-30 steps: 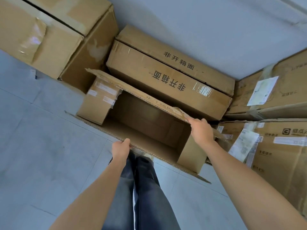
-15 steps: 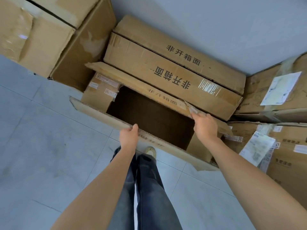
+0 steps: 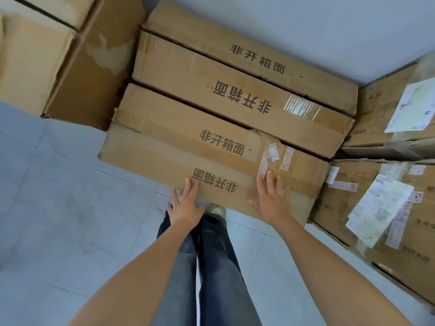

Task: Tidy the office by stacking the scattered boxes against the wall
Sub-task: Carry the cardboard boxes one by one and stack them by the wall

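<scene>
A long brown cardboard box [image 3: 164, 147] with black printed characters lies on the floor in front of me, its two top flaps folded shut. My left hand [image 3: 186, 205] presses flat on the near flap's front edge with straight fingers. My right hand [image 3: 270, 198] lies flat on the same flap further right, fingers spread, below some torn tape and labels. Directly behind it a second box of the same kind [image 3: 235, 74] rests against the white wall [image 3: 306, 24].
Large cardboard boxes [image 3: 58, 67] stand at the left against the wall. More boxes with white shipping labels [image 3: 381, 203] are piled at the right. Grey floor tiles [image 3: 58, 208] spread out to the left and below. My legs and shoes [image 3: 217, 210] are just in front of the box.
The box stood open with each hand gripping a flap. Both flaps have come down and the box is shut. My hands have let go and now lie flat on top.
</scene>
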Demonstrator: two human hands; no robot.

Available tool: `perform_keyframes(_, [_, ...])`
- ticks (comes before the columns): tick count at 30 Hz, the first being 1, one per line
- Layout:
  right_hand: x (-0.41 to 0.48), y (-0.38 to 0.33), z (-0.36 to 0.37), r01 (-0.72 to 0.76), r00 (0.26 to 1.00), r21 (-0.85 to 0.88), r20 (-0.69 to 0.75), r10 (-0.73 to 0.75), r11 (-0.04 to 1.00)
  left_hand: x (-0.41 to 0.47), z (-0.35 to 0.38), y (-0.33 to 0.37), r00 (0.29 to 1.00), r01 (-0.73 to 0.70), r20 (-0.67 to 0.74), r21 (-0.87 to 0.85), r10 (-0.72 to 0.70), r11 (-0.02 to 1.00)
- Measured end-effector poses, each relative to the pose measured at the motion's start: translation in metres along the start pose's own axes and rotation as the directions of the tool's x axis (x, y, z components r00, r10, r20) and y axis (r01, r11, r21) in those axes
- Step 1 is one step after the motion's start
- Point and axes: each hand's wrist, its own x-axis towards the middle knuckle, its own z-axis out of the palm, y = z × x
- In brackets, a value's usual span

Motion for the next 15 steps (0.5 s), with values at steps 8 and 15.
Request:
perform_keyframes(8, [0.004, 0.006, -0.038, -0.016, 0.996, 0.042, 0.090, 0.013, 0.999, 0.000, -0.020, 0.013, 0.996, -0.044, 0.082, 0.230, 0.026, 0.972])
perform_keyframes(15, [-0.030, -0.014, -0.058, -0.072, 0.993, 0.134, -0.081, 0.084, 0.988, -0.011, -0.049, 0.016, 0.987, -0.115, 0.140, 0.306, 0.075, 0.945])
